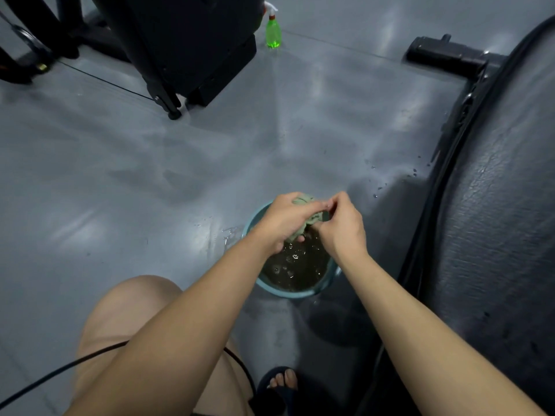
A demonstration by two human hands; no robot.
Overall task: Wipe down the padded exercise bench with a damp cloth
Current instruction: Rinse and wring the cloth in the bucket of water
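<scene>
Status: cloth (302, 201) is bunched between both our hands, over the far side of the blue basin (290, 294), centre of view. Left hand (282, 223) comes in from 9 o'clock with its fingers curled round the wad. Right hand (342, 226) pinches the other end from 3 o'clock. Reads as a wring-out, going by the twist and the dark water (297, 270) underneath.

Padded bench (495, 235) is at 3 o'clock, just beside the basin; the cloth isn't on it yet. Green spray bottle (273, 33) stands well off at 12 o'clock on the floor.

Handling call:
- **Cloth:** soft, limp and light, heavier while soaked. It'll drip and sag if held by a corner. We'd squeeze it to merely damp, refold it into a flat pad, and hold it under the palm with fingers spread on top.
- **Bench cover:** looks like textured vinyl over firm padding, probably slick when wet, so flat pressure and long strokes.
- **Droplets (378, 190):** on the floor at 2 o'clock, possible slip risk.
</scene>
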